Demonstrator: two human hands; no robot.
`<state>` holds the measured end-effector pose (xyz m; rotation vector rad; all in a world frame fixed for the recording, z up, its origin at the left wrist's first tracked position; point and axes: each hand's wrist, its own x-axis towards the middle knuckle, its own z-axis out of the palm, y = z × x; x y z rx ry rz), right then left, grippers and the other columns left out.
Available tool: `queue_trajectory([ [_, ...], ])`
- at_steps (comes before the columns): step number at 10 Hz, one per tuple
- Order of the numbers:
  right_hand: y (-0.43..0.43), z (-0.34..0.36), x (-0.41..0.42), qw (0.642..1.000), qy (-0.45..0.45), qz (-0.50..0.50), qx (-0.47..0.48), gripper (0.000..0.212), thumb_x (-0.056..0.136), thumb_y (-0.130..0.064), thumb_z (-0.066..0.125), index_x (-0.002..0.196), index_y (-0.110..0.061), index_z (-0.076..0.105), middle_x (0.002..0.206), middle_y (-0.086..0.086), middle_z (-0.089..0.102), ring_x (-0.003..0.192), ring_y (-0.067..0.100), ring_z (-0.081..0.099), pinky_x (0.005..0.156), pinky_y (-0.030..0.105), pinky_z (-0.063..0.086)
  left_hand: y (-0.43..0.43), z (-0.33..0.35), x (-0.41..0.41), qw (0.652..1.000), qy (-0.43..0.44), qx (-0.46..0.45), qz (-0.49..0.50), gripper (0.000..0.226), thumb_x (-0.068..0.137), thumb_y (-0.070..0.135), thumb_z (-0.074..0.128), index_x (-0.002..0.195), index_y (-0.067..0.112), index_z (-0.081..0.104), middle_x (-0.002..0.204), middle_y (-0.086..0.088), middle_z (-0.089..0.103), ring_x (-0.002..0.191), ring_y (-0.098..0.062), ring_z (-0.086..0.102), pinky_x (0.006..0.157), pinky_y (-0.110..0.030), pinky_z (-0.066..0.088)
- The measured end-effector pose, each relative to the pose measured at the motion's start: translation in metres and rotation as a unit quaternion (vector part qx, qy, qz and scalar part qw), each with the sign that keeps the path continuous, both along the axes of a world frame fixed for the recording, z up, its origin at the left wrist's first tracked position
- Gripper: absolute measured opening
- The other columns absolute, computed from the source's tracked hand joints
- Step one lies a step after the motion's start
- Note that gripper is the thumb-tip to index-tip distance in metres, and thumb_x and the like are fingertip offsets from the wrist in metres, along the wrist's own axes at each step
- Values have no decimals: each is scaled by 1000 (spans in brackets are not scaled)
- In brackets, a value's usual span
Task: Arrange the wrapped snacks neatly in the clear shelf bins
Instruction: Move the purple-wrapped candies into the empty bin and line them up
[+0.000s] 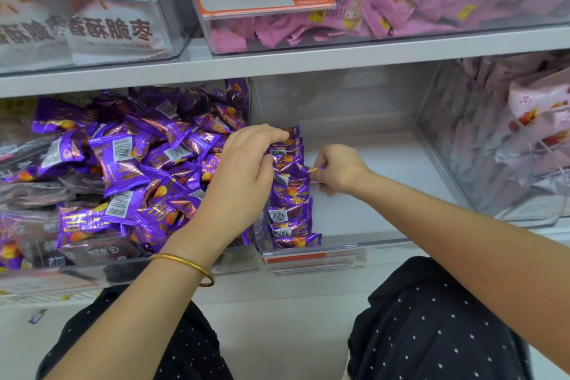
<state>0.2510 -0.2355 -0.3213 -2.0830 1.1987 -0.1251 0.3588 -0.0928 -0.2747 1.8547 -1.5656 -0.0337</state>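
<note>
Dotted black trousers closest, both arms reaching out over them. Left bin holds loose purple snacks, pointing every which way. Middle clear bin: row of purple packets hugs left wall, long axis front-to-back, packets on edge, overlapping. Left hand curled over row's far end, gripping packets. Right hand pinches one packet's crimped edge. Gold bangle on left wrist.

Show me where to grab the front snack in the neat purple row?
Pinch its right crimped end. The front snack sits packed against the row behind it and the bin wall on its left, so come from the right, where the bin floor shows. The right hand pinches another snack by its end that way.
</note>
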Motion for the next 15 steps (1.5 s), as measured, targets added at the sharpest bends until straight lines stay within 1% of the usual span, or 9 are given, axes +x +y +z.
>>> queue_trajectory([
  [2, -7, 13, -27, 969, -97, -86, 210, 13, 96, -10, 48, 84, -12, 43, 93, 16, 55, 64, 28, 64, 61, 43, 55, 0, 0, 1, 1000, -4, 2, 1, 42, 90, -6, 43, 124, 13, 57, 128, 0, 52, 119, 0, 31, 95, 6, 12],
  [3, 2, 26, -44, 911, -97, -68, 394, 9, 98, -14, 40, 93, -9, 46, 99, 19, 55, 72, 37, 67, 62, 50, 55, 0, 0, 1, 1000, -2, -1, -2, 42, 88, -8, 43, 123, 11, 58, 127, -2, 53, 119, -2, 32, 95, 6, 12],
  [4, 12, 30, -54, 868, -46, 12, 495, 22, 97, -21, 34, 94, -7, 51, 103, 21, 62, 73, 38, 68, 58, 36, 57, -1, -1, 1, 1000, -4, -4, -2, 42, 88, -8, 43, 123, 11, 58, 127, -3, 53, 118, -3, 33, 95, 5, 12],
  [7, 29, 25, -39, 854, -23, 56, 516, 28, 95, -19, 31, 85, -10, 56, 76, 10, 67, 61, 22, 67, 52, 18, 49, -1, -1, 1, 1000, -4, -4, 2, 42, 87, -8, 44, 122, 11, 58, 127, -3, 54, 119, -4, 33, 96, 5, 13],
  [9, 29, 30, -41, 891, -3, 62, 450, 24, 96, -20, 35, 94, -10, 56, 93, 8, 64, 78, 33, 65, 75, 34, 51, 0, 0, 0, 1000, -1, -3, 1, 42, 89, -7, 43, 123, 11, 58, 128, -2, 53, 119, -2, 32, 96, 5, 13],
  [10, 18, 33, -41, 935, -49, 10, 350, 19, 95, -16, 38, 89, -10, 55, 92, 8, 56, 83, 32, 61, 75, 41, 54, 0, 0, 1, 1000, 0, -2, -1, 42, 89, -7, 43, 123, 11, 57, 127, -1, 53, 119, -1, 32, 96, 5, 12],
  [11, 12, 28, -31, 927, -152, -44, 339, 21, 94, -13, 40, 76, -15, 51, 80, 4, 54, 76, 19, 51, 89, 41, 46, -1, 0, 1, 1000, 1, -3, 0, 42, 89, -6, 43, 123, 12, 57, 126, 0, 52, 118, 0, 32, 96, 5, 12],
  [14, 2, 18, -19, 916, -174, -42, 358, 21, 94, -14, 40, 77, -15, 51, 79, 4, 58, 76, 20, 54, 83, 36, 43, 1, 6, -1, 1000, -16, 11, 2, 41, 90, -4, 44, 125, 13, 56, 125, 4, 50, 118, 1, 32, 94, 6, 11],
  [15, -24, 20, -27, 948, -143, -76, 274, 17, 94, -14, 41, 80, -12, 52, 80, 8, 54, 79, 26, 53, 74, 37, 50, 0, 11, -1, 996, -82, 31, -8, 33, 89, 1, 47, 118, 9, 60, 121, -2, 56, 120, -19, 43, 97, -3, 18],
])
